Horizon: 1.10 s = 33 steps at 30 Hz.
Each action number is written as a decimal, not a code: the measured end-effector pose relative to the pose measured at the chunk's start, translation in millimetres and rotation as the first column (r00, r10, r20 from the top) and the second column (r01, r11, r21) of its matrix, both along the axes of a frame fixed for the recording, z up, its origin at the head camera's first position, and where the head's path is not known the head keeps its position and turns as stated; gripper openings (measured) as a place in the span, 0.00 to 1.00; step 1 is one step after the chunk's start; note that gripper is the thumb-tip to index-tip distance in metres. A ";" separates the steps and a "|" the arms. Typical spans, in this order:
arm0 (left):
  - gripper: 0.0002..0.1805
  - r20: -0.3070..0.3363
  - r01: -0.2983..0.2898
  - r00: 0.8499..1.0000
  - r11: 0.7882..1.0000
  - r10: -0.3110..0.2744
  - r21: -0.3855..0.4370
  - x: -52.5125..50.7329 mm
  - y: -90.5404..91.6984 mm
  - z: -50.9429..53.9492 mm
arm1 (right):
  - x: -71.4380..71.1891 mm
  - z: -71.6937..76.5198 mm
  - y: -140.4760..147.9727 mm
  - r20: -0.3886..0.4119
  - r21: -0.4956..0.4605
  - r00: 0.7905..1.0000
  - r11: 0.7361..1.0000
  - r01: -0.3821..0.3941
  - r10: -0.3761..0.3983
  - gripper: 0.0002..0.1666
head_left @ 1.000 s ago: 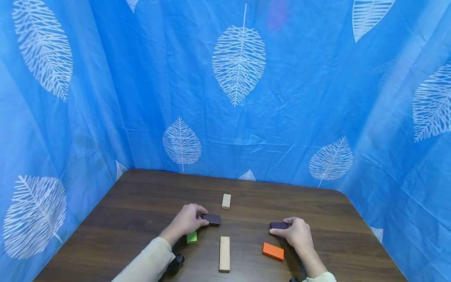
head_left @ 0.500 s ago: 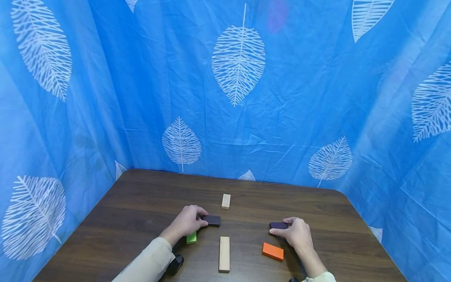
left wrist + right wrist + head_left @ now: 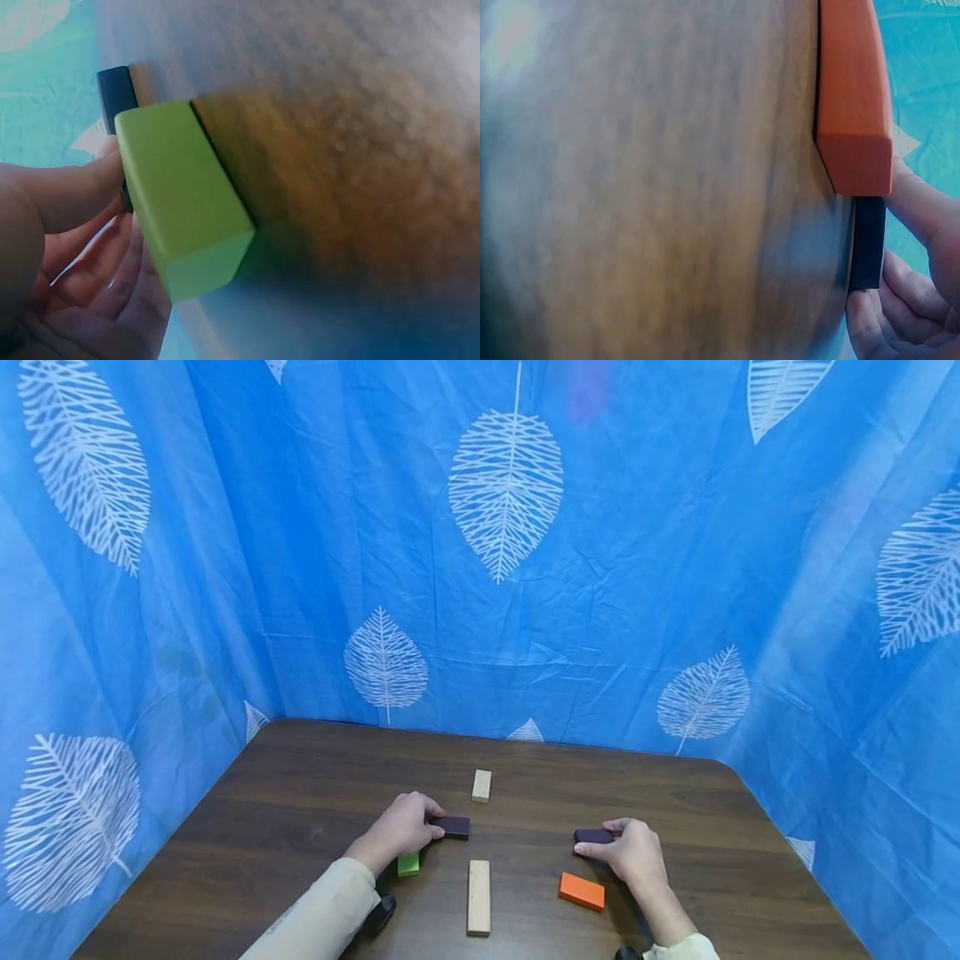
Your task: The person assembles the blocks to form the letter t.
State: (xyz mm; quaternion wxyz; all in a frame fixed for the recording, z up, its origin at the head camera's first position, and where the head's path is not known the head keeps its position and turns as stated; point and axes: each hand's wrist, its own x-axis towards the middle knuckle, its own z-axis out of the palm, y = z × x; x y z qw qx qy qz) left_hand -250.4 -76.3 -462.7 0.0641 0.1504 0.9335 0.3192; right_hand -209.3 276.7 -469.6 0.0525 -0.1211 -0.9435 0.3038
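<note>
If either hand were to sweep inward low over the table (image 3: 300, 831), the near pale block (image 3: 478, 898) would probably be the first thing knocked, lying as it does between the forearms. The orange block (image 3: 582, 892) sits just on the near side of the right hand (image 3: 635, 853), so a low pull back by that wrist could turn it. The green block (image 3: 408, 865), close under the left wrist, runs a like risk; whether it touches the hand cannot be told. Further on, the right hand pinches the right dark block (image 3: 593, 836) by its outer end, thumb on the near side, and the left hand (image 3: 403, 828) grasps the left dark block (image 3: 456, 827) the same way; with each held at only 1 end, uneven pressure might let it swivel or slip. A push forward and inward by the left hand could also drive its block toward the far pale block (image 3: 482, 786). As for looks, the right dark block is a plain, straight-edged bar, purplish in the head view; the left, slightly farther off, is a smooth near-black slab. The 2 lie well apart at mid-table, though whether either is lifted slightly is unclear.
</note>
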 end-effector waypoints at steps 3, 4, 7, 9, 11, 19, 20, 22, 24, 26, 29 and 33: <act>0.12 0.017 -0.017 1.000 1.000 0.017 -0.017 2.1 1.2 1.8 | 1.2 -0.6 -0.9 -0.004 -0.008 1.000 1.000 -0.002 0.002 0.45; 0.12 0.016 -0.019 1.000 1.000 0.019 -0.017 1.8 2.4 2.6 | 1.3 0.1 -0.2 -0.007 -0.007 1.000 1.000 0.000 0.000 0.45; 0.12 0.012 -0.022 1.000 1.000 0.022 -0.012 0.6 4.4 3.5 | 1.6 1.0 1.6 -0.010 -0.005 1.000 1.000 0.005 -0.005 0.45; 0.12 0.013 -0.020 1.000 1.000 0.020 -0.006 -0.6 4.8 3.0 | 2.0 0.9 2.2 -0.009 -0.002 1.000 1.000 0.010 -0.010 0.45; 0.12 0.012 -0.014 1.000 1.000 0.014 0.002 -1.9 4.2 1.3 | 2.5 0.0 2.5 -0.008 0.000 1.000 1.000 0.014 -0.014 0.45; 0.11 0.038 -0.084 0.996 0.996 0.083 0.032 0.3 -5.3 -4.0 | 2.5 -1.0 -3.0 -0.014 0.006 1.000 1.000 -0.005 0.006 0.42; 0.11 0.042 -0.093 0.995 0.995 0.092 0.036 1.4 -6.2 -4.1 | 2.3 -1.0 -4.2 -0.012 0.005 1.000 1.000 -0.009 0.010 0.42; 0.11 0.042 -0.099 0.994 0.994 0.098 0.041 3.6 -6.7 -3.9 | 2.1 -0.9 -5.5 -0.005 0.005 1.000 1.000 -0.013 0.013 0.41; 0.11 0.042 -0.106 0.994 0.993 0.105 0.045 5.2 -6.1 -4.1 | 1.9 -0.7 -5.5 0.003 0.005 1.000 1.000 -0.008 0.008 0.41; 0.12 0.046 -0.115 0.993 0.992 0.113 0.053 6.8 -5.0 -4.5 | 1.8 -0.4 -4.7 0.013 0.001 1.000 1.000 0.000 0.000 0.41; 0.13 0.041 -0.121 0.992 0.991 0.119 0.057 7.9 -3.8 -6.5 | 1.2 -0.2 -3.1 0.027 -0.006 1.000 1.000 0.004 -0.004 0.42; 0.15 0.033 -0.114 0.993 0.991 0.112 0.074 8.3 -2.6 -8.2 | 0.2 1.0 -1.9 0.034 -0.006 0.999 1.000 0.007 -0.007 0.42</act>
